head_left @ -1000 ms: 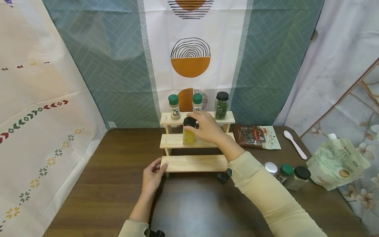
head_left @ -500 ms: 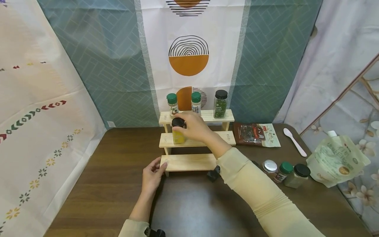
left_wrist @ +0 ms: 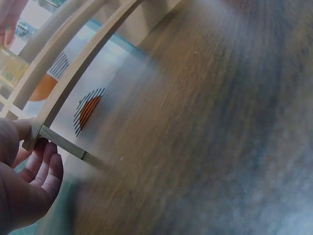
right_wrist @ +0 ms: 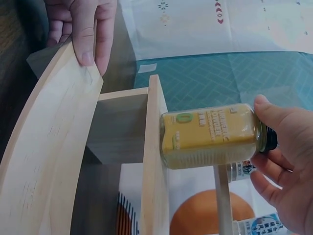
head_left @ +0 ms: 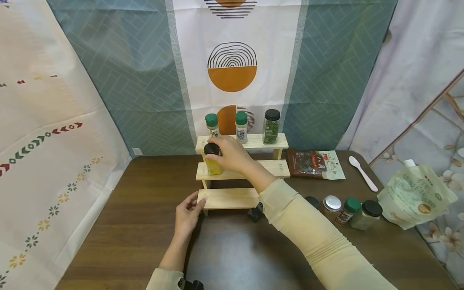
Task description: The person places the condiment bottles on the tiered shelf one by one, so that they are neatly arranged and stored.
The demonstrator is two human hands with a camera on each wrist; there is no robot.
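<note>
My right hand (head_left: 232,153) grips a yellow-labelled spice jar (right_wrist: 210,134) near its black lid, thumb on one side and fingers on the other. The jar stands upright at the left end of the middle step of a three-step wooden rack (head_left: 228,198). With thumb on top and fingers beneath, my left hand (head_left: 186,212) holds the left end of the lowest step, as the left wrist view also shows. On the top step stand two green-capped shakers (head_left: 241,128) and a black-capped jar of green flakes (head_left: 271,127). The left shaker is partly hidden behind my right hand.
Right of the rack lie a brown-and-white packet (head_left: 316,164) and a white spoon (head_left: 363,174). Nearer stand several jars, among them a silver-lidded one (head_left: 332,203) and a green-capped one (head_left: 349,210). A pale green spout pouch (head_left: 417,195) leans by the right table edge.
My right hand has slid the yellow-labelled jar leftward along the middle step to its left end. The left hand keeps its hold on the lowest step.
</note>
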